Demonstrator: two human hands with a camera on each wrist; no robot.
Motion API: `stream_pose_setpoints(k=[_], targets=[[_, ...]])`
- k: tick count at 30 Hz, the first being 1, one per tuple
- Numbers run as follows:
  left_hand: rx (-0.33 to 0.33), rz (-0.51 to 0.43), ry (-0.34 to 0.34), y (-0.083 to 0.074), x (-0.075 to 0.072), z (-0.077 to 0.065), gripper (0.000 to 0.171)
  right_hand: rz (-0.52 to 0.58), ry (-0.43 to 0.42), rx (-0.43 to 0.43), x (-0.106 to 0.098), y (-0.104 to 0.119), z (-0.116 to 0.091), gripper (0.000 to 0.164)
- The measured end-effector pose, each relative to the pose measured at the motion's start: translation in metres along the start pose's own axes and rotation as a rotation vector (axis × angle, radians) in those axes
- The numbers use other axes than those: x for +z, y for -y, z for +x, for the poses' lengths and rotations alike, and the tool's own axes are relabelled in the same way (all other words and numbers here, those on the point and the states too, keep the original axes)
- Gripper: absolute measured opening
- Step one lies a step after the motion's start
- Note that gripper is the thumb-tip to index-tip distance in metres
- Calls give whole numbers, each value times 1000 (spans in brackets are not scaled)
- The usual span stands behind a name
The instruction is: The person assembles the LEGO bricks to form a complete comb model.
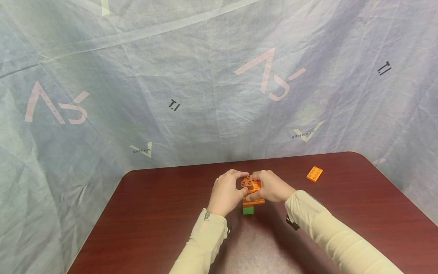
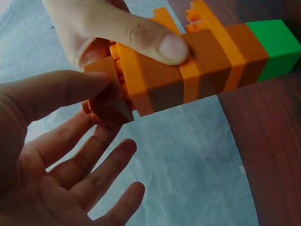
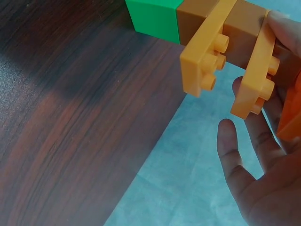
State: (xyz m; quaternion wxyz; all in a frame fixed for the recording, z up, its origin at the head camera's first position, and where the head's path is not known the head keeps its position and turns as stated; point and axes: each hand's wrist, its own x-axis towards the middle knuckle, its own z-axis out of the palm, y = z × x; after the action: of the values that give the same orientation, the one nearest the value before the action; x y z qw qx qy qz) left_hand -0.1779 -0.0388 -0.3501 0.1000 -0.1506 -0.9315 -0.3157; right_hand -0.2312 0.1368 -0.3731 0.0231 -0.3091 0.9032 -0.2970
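A tower of stacked toy bricks (image 2: 207, 49) stands on the table, with brown bricks and thin orange plates alternating above a green brick (image 1: 248, 210). My right hand (image 1: 272, 186) grips the tower's upper part, its thumb lying across a brown brick and an orange plate in the left wrist view. Between thumb and fingertips, my left hand (image 1: 226, 193) pinches a brown brick (image 2: 113, 104) at the tower's top. That brick sits slightly askew against the top orange plate (image 2: 135, 80), with a narrow gap showing along part of it. Orange plates (image 3: 197, 61) jut out sideways, studs exposed.
A loose orange plate (image 1: 315, 174) with studs up lies at the back right of the dark red wooden table (image 1: 164, 205). Behind and beside the table hangs a grey printed cloth (image 1: 205, 76).
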Motion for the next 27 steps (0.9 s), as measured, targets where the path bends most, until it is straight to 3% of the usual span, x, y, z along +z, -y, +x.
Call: stream_pose_setpoints(k=[11, 18, 27], targets=[[81, 103, -27, -1, 3, -1, 37, 41, -5, 4, 1, -2, 0, 31], [76, 83, -72, -3, 7, -1, 35, 5, -7, -28, 1, -2, 0, 26], [97, 195, -124, -8, 15, 0, 34, 17, -21, -15, 1, 0, 0, 28]])
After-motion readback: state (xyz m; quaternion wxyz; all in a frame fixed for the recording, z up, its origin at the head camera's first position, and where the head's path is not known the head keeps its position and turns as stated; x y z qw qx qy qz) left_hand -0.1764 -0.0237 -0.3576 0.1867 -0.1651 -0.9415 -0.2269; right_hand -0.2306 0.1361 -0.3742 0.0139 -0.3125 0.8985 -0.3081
